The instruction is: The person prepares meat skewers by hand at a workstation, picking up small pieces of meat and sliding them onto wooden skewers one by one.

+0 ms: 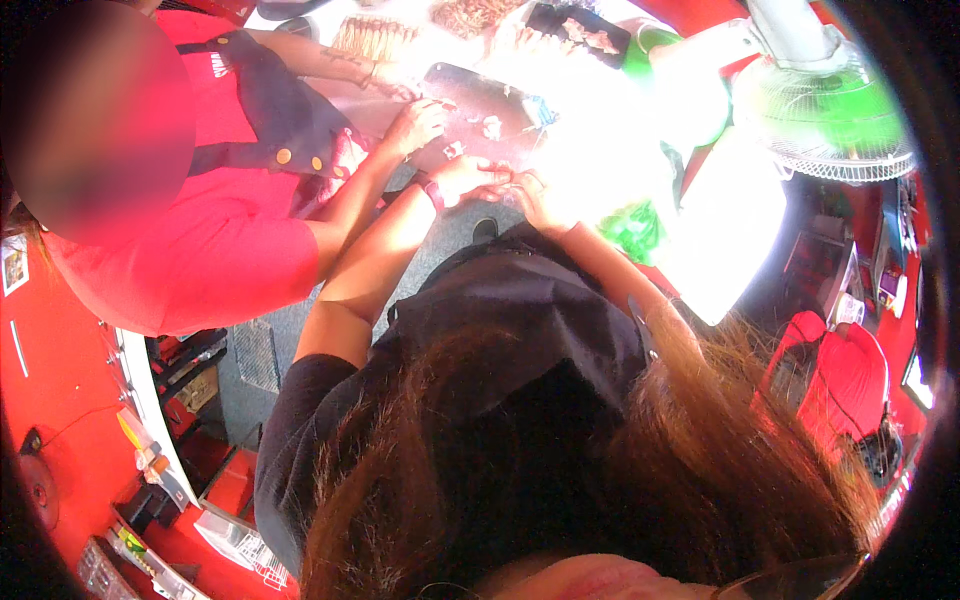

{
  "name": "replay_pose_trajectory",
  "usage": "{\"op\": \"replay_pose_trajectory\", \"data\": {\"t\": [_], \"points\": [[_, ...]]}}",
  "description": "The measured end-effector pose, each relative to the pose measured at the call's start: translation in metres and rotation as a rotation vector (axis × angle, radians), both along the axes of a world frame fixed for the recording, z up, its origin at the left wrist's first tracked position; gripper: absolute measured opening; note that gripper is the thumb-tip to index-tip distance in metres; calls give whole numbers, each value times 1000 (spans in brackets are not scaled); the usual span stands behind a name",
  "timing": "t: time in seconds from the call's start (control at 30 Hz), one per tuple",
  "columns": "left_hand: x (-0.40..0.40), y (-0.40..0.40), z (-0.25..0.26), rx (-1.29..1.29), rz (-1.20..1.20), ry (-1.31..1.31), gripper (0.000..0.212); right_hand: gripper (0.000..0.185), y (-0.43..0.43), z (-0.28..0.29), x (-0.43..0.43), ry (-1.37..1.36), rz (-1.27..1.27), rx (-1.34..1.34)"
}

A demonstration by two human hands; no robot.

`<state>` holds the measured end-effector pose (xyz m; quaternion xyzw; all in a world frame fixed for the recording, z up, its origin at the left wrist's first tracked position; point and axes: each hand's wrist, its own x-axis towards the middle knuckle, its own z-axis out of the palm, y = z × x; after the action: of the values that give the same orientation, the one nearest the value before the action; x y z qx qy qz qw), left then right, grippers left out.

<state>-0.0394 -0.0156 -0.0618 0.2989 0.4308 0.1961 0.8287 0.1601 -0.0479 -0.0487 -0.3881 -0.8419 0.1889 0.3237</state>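
My left hand [466, 180] and my right hand [541, 201] meet at the near edge of a dark reddish tray or board [510, 112]. Their fingertips pinch something small and pale between them; glare hides what it is. On the board lie small pale crumpled pieces [491, 127] and a blue-and-white item [541, 111] at its right end. A co-worker's hand [421, 124] works just left of mine, over the board's left edge, and their other hand is at the board's upper left. Strong light washes out the surface right of my hands.
Bundles of pale strands [375, 36] and a dark tray of pale pieces [581, 34] lie at the back. A white-caged fan [832, 112] stands at the right, above a green plastic bag [637, 229]. The co-worker in a red shirt [217, 262] stands close on my left.
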Motion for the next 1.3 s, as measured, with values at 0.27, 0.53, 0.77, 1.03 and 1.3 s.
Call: {"op": "replay_pose_trajectory", "data": {"t": [0.27,0.53,0.77,1.03,1.3], "points": [[12,5,37,780,-150,291,25,17,18,15,16,436,-197,-1321],[34,46,56,1063,-200,306,19,30,38,27,43,1024,-21,-1627],[71,173,64,1279,-464,635,24,33,31,19,105,1057,-452,-1299],[133,281,13,1308,-705,959,17,34,2,25,164,902,-545,-1293],[146,246,39,1277,-128,1020,66,42,3,39,198,818,-634,-1320]]}}
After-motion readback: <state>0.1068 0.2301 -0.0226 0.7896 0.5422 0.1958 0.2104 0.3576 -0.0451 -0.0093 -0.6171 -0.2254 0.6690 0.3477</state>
